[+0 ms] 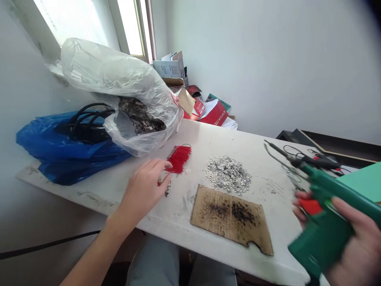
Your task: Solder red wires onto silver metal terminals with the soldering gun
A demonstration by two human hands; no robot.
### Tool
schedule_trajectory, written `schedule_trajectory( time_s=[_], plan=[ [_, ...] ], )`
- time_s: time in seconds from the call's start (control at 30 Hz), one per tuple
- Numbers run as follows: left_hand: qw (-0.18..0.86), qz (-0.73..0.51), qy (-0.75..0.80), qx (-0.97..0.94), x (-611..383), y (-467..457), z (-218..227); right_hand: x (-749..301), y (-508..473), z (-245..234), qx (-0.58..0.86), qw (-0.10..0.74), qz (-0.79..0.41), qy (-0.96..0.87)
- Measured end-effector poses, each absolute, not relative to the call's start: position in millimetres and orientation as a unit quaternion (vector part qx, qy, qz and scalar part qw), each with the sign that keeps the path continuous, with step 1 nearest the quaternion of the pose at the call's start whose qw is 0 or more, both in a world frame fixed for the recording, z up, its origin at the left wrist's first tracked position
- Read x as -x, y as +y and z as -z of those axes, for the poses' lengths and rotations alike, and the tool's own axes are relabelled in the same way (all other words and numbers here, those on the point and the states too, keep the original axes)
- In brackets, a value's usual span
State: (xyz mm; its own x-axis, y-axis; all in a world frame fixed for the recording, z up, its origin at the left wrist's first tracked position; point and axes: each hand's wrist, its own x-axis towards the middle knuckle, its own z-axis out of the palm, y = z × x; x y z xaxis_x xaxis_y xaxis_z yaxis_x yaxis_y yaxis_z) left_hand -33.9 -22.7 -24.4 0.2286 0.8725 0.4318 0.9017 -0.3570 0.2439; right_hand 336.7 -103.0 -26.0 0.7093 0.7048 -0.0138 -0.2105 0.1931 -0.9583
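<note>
My right hand (355,242) grips a green soldering gun (324,206) with a red trigger; its thin metal tip points up and left over the white table (125,186). My left hand (144,186) reaches over the table with its fingers curled, pinching small metal pieces (167,188) just below a bundle of red wires (178,158). A heap of small silver parts (228,174) lies in the middle. A scorched brown board (230,218) lies near the front edge.
A clear plastic bag (119,87) of dark parts and a blue bag (65,151) holding black cables sit at the back left. Boxes and red packets (205,109) are piled by the wall. Wires and tools (315,161) lie at the right.
</note>
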Motion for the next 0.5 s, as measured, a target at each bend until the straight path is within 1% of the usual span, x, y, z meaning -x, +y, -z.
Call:
schedule_trajectory(
  time_s=[0.03,0.1,0.17,0.3,0.4,0.5],
  plan=[
    [0.038,0.207,-0.566,0.797,29.2,-16.2,20.2,-331.4,-86.8,12.4,0.563,0.735,-0.322,-0.198],
    [0.061,0.104,-0.558,0.821,21.2,-1.5,13.2,-321.7,-52.3,-4.1,0.536,0.731,-0.353,-0.231],
    [0.068,0.06,-0.55,0.83,15.4,13.5,9.1,-315.2,-21.1,-4.9,0.504,0.718,-0.394,-0.274],
    [0.069,0.014,-0.548,0.834,9.2,34.0,9.7,-311.8,10.0,22.5,0.478,0.699,-0.434,-0.308],
    [0.068,-0.005,-0.544,0.836,8.1,38.7,12.6,-314.1,6.5,41.3,0.479,0.666,-0.469,-0.328],
    [0.07,-0.007,-0.535,0.842,8.4,39.4,13.8,-314.6,-3.8,46.9,0.464,0.634,-0.504,-0.359]
  ],
)
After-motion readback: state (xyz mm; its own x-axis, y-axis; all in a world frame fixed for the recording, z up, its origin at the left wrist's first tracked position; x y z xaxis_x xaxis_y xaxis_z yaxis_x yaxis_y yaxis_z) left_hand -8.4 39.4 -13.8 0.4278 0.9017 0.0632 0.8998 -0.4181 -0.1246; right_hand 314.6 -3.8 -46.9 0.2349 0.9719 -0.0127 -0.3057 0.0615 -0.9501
